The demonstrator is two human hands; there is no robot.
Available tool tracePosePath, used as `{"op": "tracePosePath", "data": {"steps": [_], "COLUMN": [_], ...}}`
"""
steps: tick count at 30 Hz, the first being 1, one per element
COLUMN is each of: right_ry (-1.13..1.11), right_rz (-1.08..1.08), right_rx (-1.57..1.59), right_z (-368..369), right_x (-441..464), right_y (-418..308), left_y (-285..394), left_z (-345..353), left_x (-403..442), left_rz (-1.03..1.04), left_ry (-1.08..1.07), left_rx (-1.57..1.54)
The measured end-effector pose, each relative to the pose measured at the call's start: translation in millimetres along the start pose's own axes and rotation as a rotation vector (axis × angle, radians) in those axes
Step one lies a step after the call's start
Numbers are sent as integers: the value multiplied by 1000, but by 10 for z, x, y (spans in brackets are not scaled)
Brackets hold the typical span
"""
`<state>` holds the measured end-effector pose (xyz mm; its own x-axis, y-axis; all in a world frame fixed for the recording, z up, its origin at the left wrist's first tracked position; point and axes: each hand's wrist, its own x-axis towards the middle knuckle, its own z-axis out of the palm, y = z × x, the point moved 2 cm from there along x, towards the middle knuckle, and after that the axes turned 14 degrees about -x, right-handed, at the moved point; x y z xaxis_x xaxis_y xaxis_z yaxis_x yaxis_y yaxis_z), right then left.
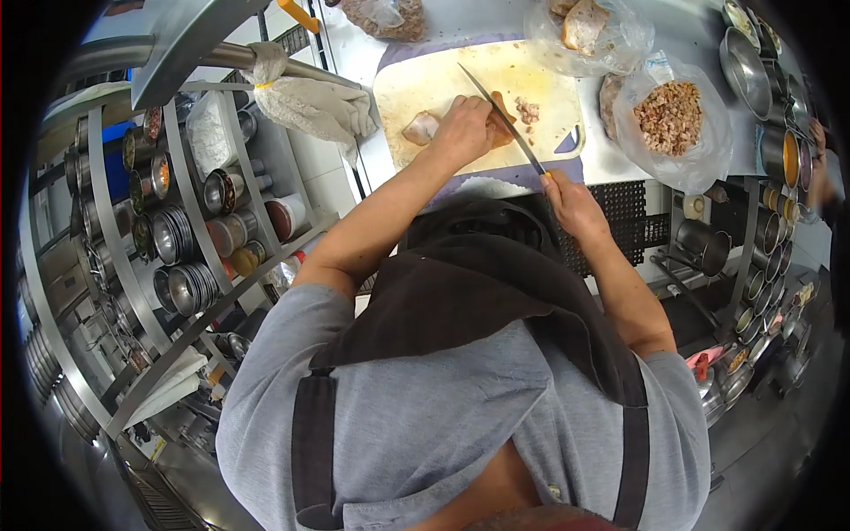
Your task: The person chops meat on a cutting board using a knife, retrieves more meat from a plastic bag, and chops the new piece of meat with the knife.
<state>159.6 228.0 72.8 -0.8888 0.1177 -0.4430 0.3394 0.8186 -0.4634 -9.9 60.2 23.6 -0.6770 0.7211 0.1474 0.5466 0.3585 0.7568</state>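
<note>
Browned meat slab (501, 136), held down by the bent fingers of the left hand (462, 131), could slide if greasy, letting the long steel knife (526, 150), gripped by the right hand (575, 205), nick fingertips.

A metal rack (221, 325) stacked with bowls (192, 288) stands left of the left hand (465, 131), with pale floor tiles (329, 181) between. The tabletop (482, 25) stretches beyond both hands. Right of the right hand (574, 205) are a black perforated mat (620, 208), shelving (742, 257) crowded with pots (706, 248), and grey floor (779, 442).
</note>
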Motion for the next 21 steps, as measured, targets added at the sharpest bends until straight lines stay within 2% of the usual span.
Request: {"op": "tracePosePath", "data": {"steps": [4,7,13,16,20,21], "right_ry": [45,141,94,99,130,31], "right_rz": [-18,-32,10,-10,-56,12], "right_rx": [47,61,47,47,29,117], "right_z": [135,247,179,175,151,46], "right_x": [191,533,570,532,532,482], "right_y": [-53,-218,-316,-265,-234,-278], "left_y": [-24,-111,-56,-82,-78,-112], "left_z": [13,-95,-246,-236,-188,-192], "left_x": [0,97,193,138,107,126], "left_rz": [56,-19,-72,-92,-150,-221], "left_ry": [32,50,-53,-82,-41,-27], "left_rx": [-26,11,123,78,109,85]}}
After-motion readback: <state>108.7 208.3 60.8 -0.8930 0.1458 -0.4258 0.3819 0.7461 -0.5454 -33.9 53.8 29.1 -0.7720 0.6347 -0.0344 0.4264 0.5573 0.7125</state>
